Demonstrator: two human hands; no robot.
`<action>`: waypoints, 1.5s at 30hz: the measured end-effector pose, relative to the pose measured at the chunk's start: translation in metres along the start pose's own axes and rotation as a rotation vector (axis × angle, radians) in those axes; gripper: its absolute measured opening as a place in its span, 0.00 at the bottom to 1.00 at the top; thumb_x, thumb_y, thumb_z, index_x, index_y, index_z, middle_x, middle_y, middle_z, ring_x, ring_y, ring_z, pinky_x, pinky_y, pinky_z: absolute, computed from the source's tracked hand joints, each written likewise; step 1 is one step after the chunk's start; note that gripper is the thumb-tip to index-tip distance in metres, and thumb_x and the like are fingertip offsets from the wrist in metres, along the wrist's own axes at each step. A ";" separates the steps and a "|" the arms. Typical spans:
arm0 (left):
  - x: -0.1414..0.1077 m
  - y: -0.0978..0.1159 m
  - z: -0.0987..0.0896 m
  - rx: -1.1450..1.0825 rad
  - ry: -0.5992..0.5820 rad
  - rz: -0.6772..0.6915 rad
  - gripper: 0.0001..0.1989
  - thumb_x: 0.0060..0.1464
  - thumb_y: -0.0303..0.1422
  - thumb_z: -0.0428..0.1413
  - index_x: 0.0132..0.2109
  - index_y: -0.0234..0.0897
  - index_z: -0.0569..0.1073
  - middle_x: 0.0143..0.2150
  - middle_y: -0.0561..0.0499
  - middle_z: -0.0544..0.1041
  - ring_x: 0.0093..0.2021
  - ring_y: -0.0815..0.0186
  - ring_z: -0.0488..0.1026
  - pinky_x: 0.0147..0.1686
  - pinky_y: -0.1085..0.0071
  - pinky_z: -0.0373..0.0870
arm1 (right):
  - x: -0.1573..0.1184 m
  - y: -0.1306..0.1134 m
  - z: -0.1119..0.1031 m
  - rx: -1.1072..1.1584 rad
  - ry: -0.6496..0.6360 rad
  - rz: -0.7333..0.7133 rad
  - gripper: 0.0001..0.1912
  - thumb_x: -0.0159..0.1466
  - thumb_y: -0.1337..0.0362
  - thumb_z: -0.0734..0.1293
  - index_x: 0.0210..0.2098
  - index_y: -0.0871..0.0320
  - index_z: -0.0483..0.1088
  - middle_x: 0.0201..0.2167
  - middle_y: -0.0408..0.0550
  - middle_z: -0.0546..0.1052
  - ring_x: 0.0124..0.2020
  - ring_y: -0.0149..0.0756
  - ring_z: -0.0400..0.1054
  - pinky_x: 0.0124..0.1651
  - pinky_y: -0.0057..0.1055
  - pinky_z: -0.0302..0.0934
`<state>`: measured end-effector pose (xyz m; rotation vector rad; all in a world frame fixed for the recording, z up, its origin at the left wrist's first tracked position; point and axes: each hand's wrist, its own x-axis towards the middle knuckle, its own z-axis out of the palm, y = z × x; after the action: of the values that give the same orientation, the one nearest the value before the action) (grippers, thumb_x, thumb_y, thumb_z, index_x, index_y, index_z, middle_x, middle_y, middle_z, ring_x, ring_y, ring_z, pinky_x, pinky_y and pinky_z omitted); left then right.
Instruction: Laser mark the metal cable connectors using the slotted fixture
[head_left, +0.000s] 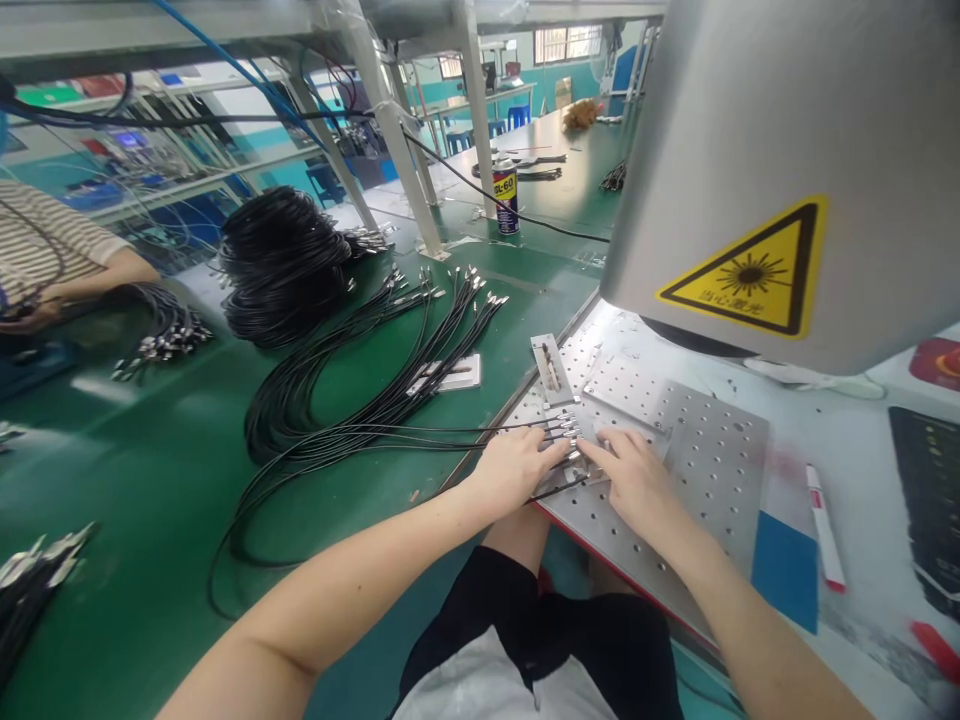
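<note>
Several black cables with metal connectors lie in loops on the green tabletop; some run to the perforated metal plate. Their connector ends sit side by side near the plate's left edge. My left hand has its thumb and forefinger at one of these connectors, seemingly pinching it. From the right, my right hand touches the same row with an extended forefinger, its other fingers partly spread. A small slotted metal fixture lies just beyond the hands, and another metal fixture is on the green surface.
A grey machine head with a laser warning sign overhangs the plate. Coiled black cables, a spray can and metal posts stand beyond. A marker lies right. At the left are a person's arm and more cable bundles.
</note>
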<state>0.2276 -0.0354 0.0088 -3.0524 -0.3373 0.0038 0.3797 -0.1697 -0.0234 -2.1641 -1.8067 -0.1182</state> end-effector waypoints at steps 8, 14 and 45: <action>0.002 -0.001 0.000 -0.006 0.026 0.027 0.12 0.57 0.30 0.48 0.49 0.42 0.66 0.35 0.49 0.69 0.37 0.62 0.64 0.27 0.72 0.61 | 0.002 -0.002 0.002 0.010 0.000 0.003 0.30 0.52 0.82 0.53 0.48 0.56 0.69 0.41 0.53 0.69 0.42 0.43 0.60 0.44 0.39 0.59; -0.005 0.005 -0.001 0.023 0.148 0.044 0.08 0.58 0.33 0.46 0.37 0.36 0.68 0.37 0.46 0.68 0.38 0.61 0.63 0.35 0.66 0.62 | -0.004 0.010 0.006 0.193 0.086 0.021 0.31 0.53 0.81 0.51 0.51 0.55 0.66 0.45 0.49 0.70 0.46 0.40 0.61 0.47 0.39 0.61; -0.006 0.004 0.003 0.059 0.106 0.088 0.13 0.61 0.31 0.42 0.52 0.43 0.64 0.38 0.49 0.68 0.38 0.62 0.62 0.35 0.66 0.55 | -0.002 -0.012 -0.005 0.005 0.033 0.000 0.27 0.50 0.83 0.53 0.42 0.58 0.71 0.36 0.53 0.68 0.40 0.42 0.60 0.38 0.35 0.62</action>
<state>0.2230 -0.0402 0.0058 -2.9912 -0.1923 -0.1396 0.3687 -0.1714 -0.0170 -2.1462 -1.7867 -0.1477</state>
